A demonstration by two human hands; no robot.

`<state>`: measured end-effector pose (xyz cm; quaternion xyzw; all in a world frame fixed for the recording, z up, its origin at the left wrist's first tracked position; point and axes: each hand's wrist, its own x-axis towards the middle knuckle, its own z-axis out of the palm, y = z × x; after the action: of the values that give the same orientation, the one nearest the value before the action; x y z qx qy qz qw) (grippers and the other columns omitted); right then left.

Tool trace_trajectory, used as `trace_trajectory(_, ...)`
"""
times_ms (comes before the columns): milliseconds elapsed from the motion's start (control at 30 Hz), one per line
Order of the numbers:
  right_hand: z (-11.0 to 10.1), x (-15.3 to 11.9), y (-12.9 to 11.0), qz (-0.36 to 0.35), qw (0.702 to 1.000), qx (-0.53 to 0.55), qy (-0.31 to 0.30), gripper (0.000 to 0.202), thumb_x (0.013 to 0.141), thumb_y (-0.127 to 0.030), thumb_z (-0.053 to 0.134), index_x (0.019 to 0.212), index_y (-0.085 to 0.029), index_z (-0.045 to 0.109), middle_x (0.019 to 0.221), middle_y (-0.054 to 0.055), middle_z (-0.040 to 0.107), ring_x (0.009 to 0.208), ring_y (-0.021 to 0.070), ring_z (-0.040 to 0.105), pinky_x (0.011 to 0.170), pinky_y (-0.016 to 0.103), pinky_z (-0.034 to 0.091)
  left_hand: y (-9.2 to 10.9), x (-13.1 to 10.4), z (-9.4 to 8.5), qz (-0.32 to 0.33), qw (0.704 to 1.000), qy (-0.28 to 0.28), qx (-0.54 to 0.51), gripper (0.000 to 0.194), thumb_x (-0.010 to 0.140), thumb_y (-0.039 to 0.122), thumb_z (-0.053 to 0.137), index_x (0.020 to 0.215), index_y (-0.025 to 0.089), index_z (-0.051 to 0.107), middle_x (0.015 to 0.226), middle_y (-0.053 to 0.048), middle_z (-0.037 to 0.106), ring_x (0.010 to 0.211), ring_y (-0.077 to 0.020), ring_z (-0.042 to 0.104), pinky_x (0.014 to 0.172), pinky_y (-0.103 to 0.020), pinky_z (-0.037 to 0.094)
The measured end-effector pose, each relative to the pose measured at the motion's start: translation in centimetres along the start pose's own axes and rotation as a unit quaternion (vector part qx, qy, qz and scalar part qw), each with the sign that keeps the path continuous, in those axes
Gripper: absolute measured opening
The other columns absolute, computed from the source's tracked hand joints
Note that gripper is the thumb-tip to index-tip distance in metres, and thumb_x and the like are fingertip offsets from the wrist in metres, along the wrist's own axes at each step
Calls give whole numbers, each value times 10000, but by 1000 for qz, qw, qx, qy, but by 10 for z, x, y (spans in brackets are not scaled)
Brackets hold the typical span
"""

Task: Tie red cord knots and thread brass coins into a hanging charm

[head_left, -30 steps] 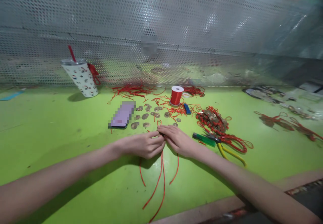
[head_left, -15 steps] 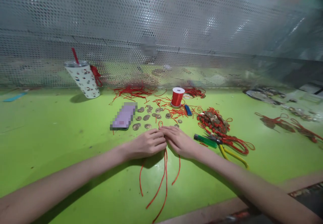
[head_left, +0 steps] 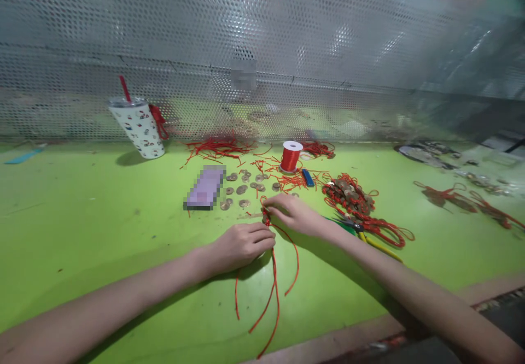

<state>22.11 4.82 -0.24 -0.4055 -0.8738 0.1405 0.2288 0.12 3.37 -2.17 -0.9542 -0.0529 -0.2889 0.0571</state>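
A knotted red cord (head_left: 274, 276) with a coin (head_left: 266, 218) tied in it lies between my hands, its long loose ends trailing toward the table's front edge. My left hand (head_left: 252, 242) is closed on the cord just below the coin, fingertips bent inward. At the small loop above the coin, my right hand (head_left: 289, 211) pinches the top of the cord with thumb and fingers. Several loose brass-coloured coins (head_left: 244, 203) lie just beyond my hands. Partly under my right forearm sit a green lighter-like object (head_left: 348, 229) and yellow-handled pliers (head_left: 381, 248).
A purple phone-like slab (head_left: 207, 186) lies left of the coins. Behind stand a red cord spool (head_left: 290, 158) and a patterned tumbler (head_left: 141, 129). A blue lighter-like piece (head_left: 307, 177), cord scraps (head_left: 221, 146) and a heap of corded coins (head_left: 350, 194) lie around; a perforated sheet (head_left: 262, 36) rises behind.
My hands were together over the cord. Now the left has slid down toward me and the right has moved up to the loop, so the coin and knot between them show.
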Motion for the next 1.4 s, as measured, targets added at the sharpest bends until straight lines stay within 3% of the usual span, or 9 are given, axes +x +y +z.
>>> trace_trajectory(133, 2, 26, 14, 57, 995, -58, 51, 190, 955, -287, 615, 1039, -123, 662, 1046, 139, 688, 1017, 261, 624, 906, 408, 508, 0, 0, 0, -2, 1000, -2, -9, 205, 982, 72, 473, 1006, 111, 672, 1000, -94, 770, 923, -197, 726, 810, -303, 612)
trace_trajectory(267, 11, 43, 27, 93, 991, -84, 39, 222, 943, -351, 622, 913, -132, 647, 953, 118, 662, 948, 258, 590, 870, 405, 494, 1, 1, -3, 3, 1000, -4, -13, 228, 979, 52, 453, 999, 107, 674, 984, -93, 774, 933, -192, 729, 817, -291, 613)
trace_trajectory(433, 19, 46, 35, 54, 994, -94, 23, 160, 957, -283, 593, 880, -148, 629, 920, 104, 645, 920, 246, 571, 838, 377, 491, 2, 3, -5, 4, 1000, -11, -8, 251, 984, 58, 434, 1009, 121, 675, 984, -94, 776, 946, -188, 726, 816, -302, 623)
trace_trajectory(733, 36, 59, 33, 17, 980, -179, 90, 119, 985, -227, 556, 953, -140, 630, 998, 150, 635, 970, 290, 519, 893, 440, 480, 2, 1, -1, -10, 1000, 26, -6, 241, 948, 31, 448, 973, 116, 672, 928, -89, 776, 905, -194, 737, 807, -307, 619)
trace_trajectory(1000, 33, 75, 29, 26, 962, -269, 33, 208, 1001, -229, 531, 1040, -53, 635, 1025, 203, 621, 1015, 318, 512, 941, 454, 431, 2, -1, 0, -10, 999, 50, 17, 275, 957, 46, 418, 977, 125, 680, 954, -94, 782, 880, -180, 737, 772, -295, 630)
trace_trajectory(1167, 39, 77, 34, 18, 959, -281, 33, 232, 1018, -170, 454, 1046, -44, 646, 1035, 214, 624, 1024, 323, 515, 933, 461, 429, 5, 0, -4, 5, 998, 53, 23, 228, 971, 62, 445, 967, 112, 667, 958, -95, 778, 879, -188, 739, 777, -296, 630)
trace_trajectory(1400, 36, 79, 32, 6, 958, -285, 38, 224, 1014, -213, 479, 1076, -83, 650, 1080, 209, 636, 1065, 339, 515, 936, 486, 457, 6, -1, -3, -11, 999, 47, 24, 221, 961, 53, 443, 947, 126, 651, 937, -77, 775, 814, -173, 740, 749, -274, 622)
